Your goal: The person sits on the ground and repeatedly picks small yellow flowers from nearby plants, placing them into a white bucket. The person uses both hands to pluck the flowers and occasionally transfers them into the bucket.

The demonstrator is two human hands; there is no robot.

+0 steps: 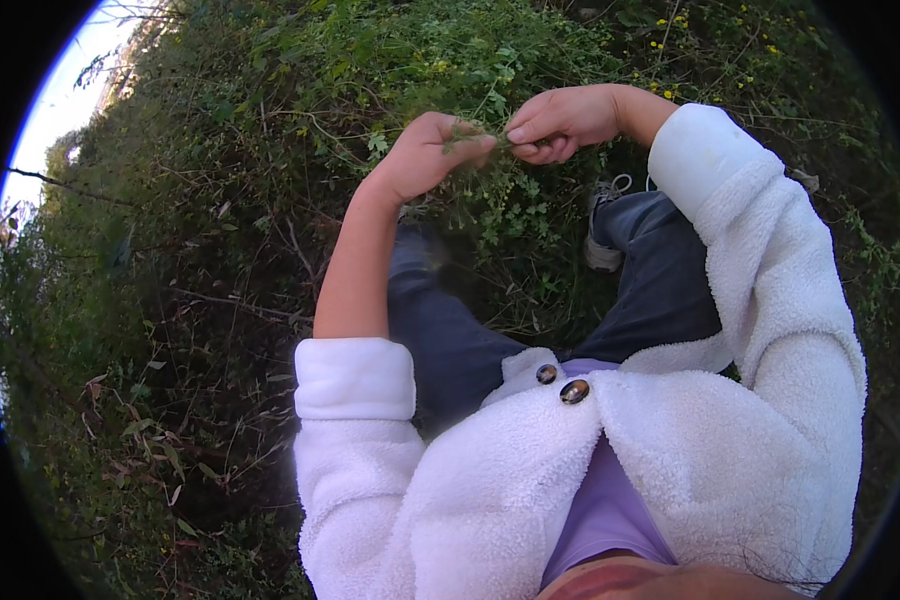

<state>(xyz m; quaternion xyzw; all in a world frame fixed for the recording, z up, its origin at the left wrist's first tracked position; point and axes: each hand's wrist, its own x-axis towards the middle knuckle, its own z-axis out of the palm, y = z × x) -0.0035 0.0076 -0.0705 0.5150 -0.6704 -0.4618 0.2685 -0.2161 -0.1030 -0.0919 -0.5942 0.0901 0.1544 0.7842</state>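
Both hands meet over leafy green plants at the upper middle of the head view. My left hand (429,150) pinches thin green plant sprigs (461,136) between thumb and fingers. Close beside it, my right hand (559,124) has its thumb and fingers closed on the thin stems of the same greenery, its fingertips nearly touching those of the left. Lobed green leaves and small buds (495,199) hang just below the hands. How many stems each hand holds cannot be told.
Dense green undergrowth (390,52) lies beyond the hands, with small yellow flowers (667,94) at the upper right. Dry twigs (232,302) and brown leaves lie at the left. My bent knees in dark trousers (442,315) and a laced shoe (604,251) are below the hands.
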